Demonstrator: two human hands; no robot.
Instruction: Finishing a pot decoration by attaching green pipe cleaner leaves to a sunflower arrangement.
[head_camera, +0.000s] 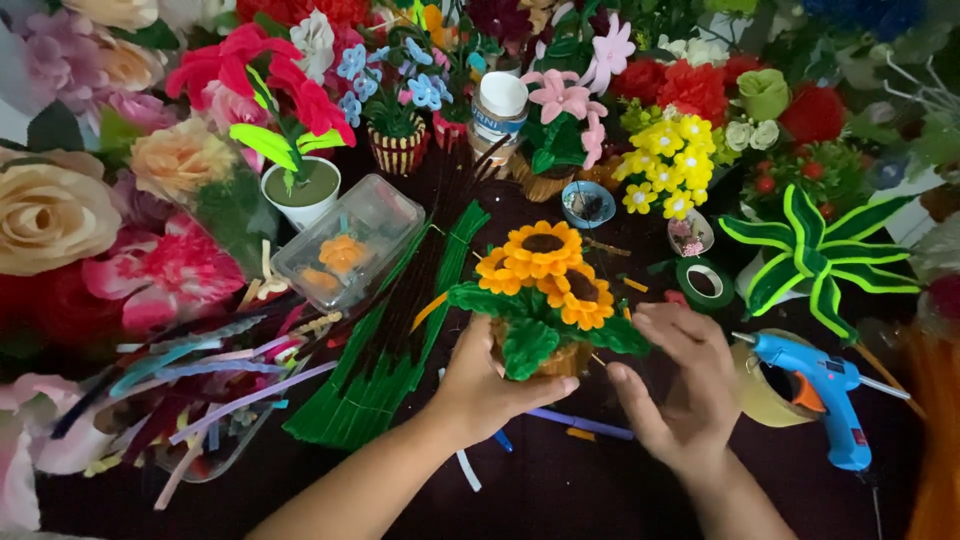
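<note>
A small pipe-cleaner sunflower arrangement (545, 275) with orange-yellow blooms and green fuzzy leaves stands in a little woven basket (568, 360) at the centre of the dark table. My left hand (490, 375) grips the basket from the left side, thumb across its front. My right hand (680, 385) is on the right, fingers curled and touching the green leaf at the arrangement's right edge; it holds nothing that I can see.
A blue glue gun (815, 385) rests on a tape roll at right. Green and brown pipe cleaner bundles (390, 340) lie left of centre, with a clear plastic box (350, 245), loose coloured stems (200, 390), a green tape roll (705, 282) and many finished flower pots behind.
</note>
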